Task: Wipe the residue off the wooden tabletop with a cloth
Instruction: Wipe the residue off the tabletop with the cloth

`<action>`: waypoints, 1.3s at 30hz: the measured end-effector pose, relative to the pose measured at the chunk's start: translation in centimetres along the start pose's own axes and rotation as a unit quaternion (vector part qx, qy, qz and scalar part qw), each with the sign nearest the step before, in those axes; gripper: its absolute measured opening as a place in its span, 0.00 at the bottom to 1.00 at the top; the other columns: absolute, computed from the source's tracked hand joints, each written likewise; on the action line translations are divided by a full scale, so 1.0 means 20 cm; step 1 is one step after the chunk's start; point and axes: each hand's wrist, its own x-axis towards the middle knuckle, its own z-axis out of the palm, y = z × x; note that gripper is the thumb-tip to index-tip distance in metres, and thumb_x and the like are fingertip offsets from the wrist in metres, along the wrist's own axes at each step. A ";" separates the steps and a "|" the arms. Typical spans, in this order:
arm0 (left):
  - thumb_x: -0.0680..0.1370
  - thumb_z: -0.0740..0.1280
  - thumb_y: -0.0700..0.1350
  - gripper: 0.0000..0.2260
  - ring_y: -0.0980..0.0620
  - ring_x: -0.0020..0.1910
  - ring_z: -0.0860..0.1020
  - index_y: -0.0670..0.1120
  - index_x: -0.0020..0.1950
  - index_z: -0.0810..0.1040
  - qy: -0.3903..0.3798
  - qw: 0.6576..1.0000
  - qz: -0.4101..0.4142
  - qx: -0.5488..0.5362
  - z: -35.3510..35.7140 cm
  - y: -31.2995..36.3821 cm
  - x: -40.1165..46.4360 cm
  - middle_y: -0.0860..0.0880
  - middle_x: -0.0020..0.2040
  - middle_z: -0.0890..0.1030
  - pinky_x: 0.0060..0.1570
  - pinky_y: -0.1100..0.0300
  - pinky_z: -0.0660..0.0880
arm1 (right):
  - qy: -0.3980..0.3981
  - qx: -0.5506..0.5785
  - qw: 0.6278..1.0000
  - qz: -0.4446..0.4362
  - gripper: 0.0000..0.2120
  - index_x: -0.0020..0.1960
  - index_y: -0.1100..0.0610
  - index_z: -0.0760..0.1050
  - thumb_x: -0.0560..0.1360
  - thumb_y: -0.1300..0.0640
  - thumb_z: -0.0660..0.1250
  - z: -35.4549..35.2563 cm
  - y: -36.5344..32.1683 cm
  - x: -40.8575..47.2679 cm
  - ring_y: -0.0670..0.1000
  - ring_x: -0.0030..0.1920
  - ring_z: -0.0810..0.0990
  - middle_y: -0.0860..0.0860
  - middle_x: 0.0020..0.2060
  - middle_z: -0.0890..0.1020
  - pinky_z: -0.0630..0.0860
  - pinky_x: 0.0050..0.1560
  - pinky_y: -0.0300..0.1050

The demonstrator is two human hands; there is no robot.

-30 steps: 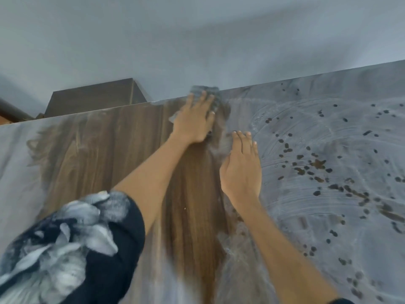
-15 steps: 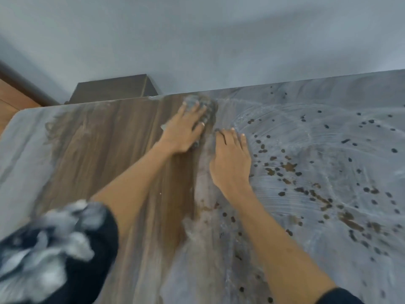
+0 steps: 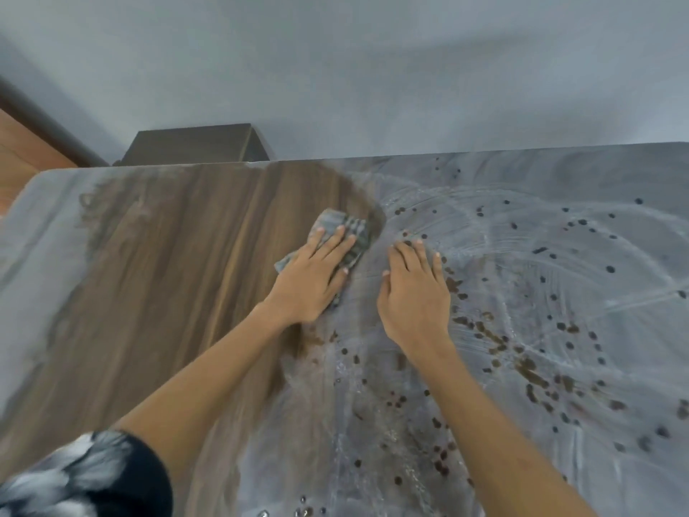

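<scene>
The wooden tabletop (image 3: 179, 263) shows bare brown grain on its left-middle part. A grey-white film of residue (image 3: 540, 255) with dark spots covers the right half and the left edge. My left hand (image 3: 315, 278) presses flat on a folded grey cloth (image 3: 345, 229), fingers straight, at the border between bare wood and film. My right hand (image 3: 414, 292) rests flat on the filmed surface just to the right, fingers spread, holding nothing.
A dark brown cabinet (image 3: 197, 149) stands behind the table's far edge at the left. A grey wall (image 3: 373, 69) rises behind the table. A strip of orange-brown wood (image 3: 18, 154) shows at the far left.
My left hand has drawn the cloth back from the table's far edge toward me, baring more brown wood there. The right hand stays flat beside it. The view has shifted.
</scene>
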 end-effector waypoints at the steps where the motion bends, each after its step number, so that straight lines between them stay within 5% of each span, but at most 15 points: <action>1: 0.76 0.41 0.59 0.30 0.46 0.76 0.45 0.48 0.76 0.52 0.009 0.999 -0.047 -0.008 0.00 -0.02 -0.08 0.50 0.77 0.51 0.72 0.51 0.49 | 0.001 0.006 1.000 0.002 0.22 0.73 0.59 0.59 0.81 0.56 0.50 0.00 0.01 -0.01 0.53 0.76 0.51 0.53 0.74 0.61 0.42 0.74 0.50; 8: 0.82 0.49 0.50 0.24 0.42 0.75 0.44 0.45 0.76 0.50 0.035 0.948 -0.313 -0.052 -0.05 -0.02 0.24 0.46 0.77 0.49 0.72 0.46 0.47 | 0.024 0.028 0.999 0.006 0.20 0.72 0.60 0.61 0.81 0.58 0.51 0.00 0.06 -0.06 0.54 0.75 0.52 0.53 0.73 0.63 0.43 0.75 0.50; 10: 0.82 0.50 0.47 0.23 0.42 0.75 0.50 0.42 0.75 0.54 0.055 0.971 -0.232 -0.033 -0.02 0.10 0.25 0.43 0.76 0.53 0.72 0.47 0.51 | 0.039 0.046 0.998 0.010 0.20 0.72 0.60 0.63 0.80 0.59 0.52 0.00 0.05 -0.07 0.54 0.75 0.53 0.53 0.72 0.64 0.44 0.74 0.50; 12: 0.81 0.51 0.47 0.23 0.43 0.75 0.53 0.40 0.74 0.58 0.048 0.996 -0.063 -0.036 0.04 0.30 0.03 0.43 0.75 0.58 0.73 0.48 0.53 | 0.051 0.058 0.997 0.017 0.20 0.71 0.60 0.64 0.80 0.59 0.53 0.01 0.06 -0.08 0.54 0.75 0.55 0.54 0.71 0.66 0.44 0.74 0.48; 14: 0.79 0.46 0.53 0.25 0.48 0.75 0.45 0.46 0.76 0.54 0.013 0.999 0.004 -0.041 0.06 0.42 -0.25 0.50 0.76 0.53 0.73 0.54 0.46 | 0.063 0.073 0.995 0.024 0.20 0.71 0.61 0.65 0.80 0.60 0.53 0.03 0.07 -0.09 0.54 0.75 0.56 0.55 0.71 0.67 0.45 0.74 0.48; 16: 0.78 0.41 0.57 0.27 0.53 0.74 0.39 0.50 0.76 0.51 -0.008 0.998 -0.042 -0.041 0.07 0.34 -0.34 0.55 0.75 0.47 0.71 0.58 0.42 | 0.072 0.083 0.993 0.029 0.19 0.70 0.61 0.65 0.80 0.61 0.54 0.05 0.09 -0.11 0.54 0.74 0.56 0.55 0.70 0.67 0.46 0.74 0.48; 19: 0.80 0.44 0.56 0.26 0.46 0.75 0.41 0.46 0.76 0.51 0.011 0.986 -0.168 -0.014 0.03 0.12 -0.16 0.50 0.77 0.48 0.73 0.50 0.46 | 0.098 0.096 0.990 0.026 0.19 0.69 0.63 0.67 0.80 0.63 0.53 0.09 0.12 -0.13 0.55 0.74 0.57 0.56 0.70 0.68 0.48 0.73 0.48; 27: 0.82 0.48 0.52 0.26 0.37 0.74 0.40 0.44 0.77 0.45 0.052 0.900 -0.428 -0.070 -0.07 -0.23 0.55 0.44 0.77 0.45 0.71 0.44 0.45 | 0.135 0.103 0.985 0.038 0.23 0.69 0.63 0.66 0.80 0.57 0.46 0.15 0.14 -0.16 0.49 0.73 0.56 0.55 0.69 0.70 0.54 0.73 0.48; 34: 0.81 0.51 0.51 0.24 0.37 0.74 0.47 0.42 0.75 0.54 0.061 0.907 -0.417 -0.021 -0.19 -0.58 0.62 0.43 0.76 0.53 0.71 0.43 0.50 | 0.148 0.122 0.981 0.012 0.22 0.68 0.62 0.67 0.79 0.57 0.48 0.16 0.15 -0.14 0.47 0.72 0.57 0.53 0.66 0.73 0.48 0.72 0.42; 39: 0.81 0.54 0.48 0.21 0.37 0.73 0.54 0.43 0.73 0.59 0.078 0.938 -0.339 0.001 -0.16 -0.36 0.68 0.40 0.74 0.60 0.68 0.45 0.55 | 0.143 0.101 0.985 0.008 0.22 0.68 0.62 0.68 0.79 0.58 0.48 0.15 0.14 -0.14 0.50 0.72 0.58 0.54 0.66 0.73 0.52 0.71 0.48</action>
